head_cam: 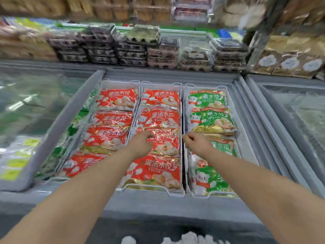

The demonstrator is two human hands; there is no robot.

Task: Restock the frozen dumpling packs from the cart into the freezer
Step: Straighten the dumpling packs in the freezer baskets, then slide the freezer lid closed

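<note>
1. Our left hand (142, 143) grips a red pack (165, 143) in the freezer (158, 206), third from the back in the middle basket (182, 193).
2. Its red neighbours read 灌汤水饺.
3. Our right hand (197, 142) sits curled at the divider just right of that pack; we cannot tell whether it holds anything.
4. The green packs (207, 101) at right read 素水饺.

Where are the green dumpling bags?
Head view: green plastic dumpling bags fill the right-hand basket of the freezer, beside red plastic dumpling bags, under the right hand.
</note>
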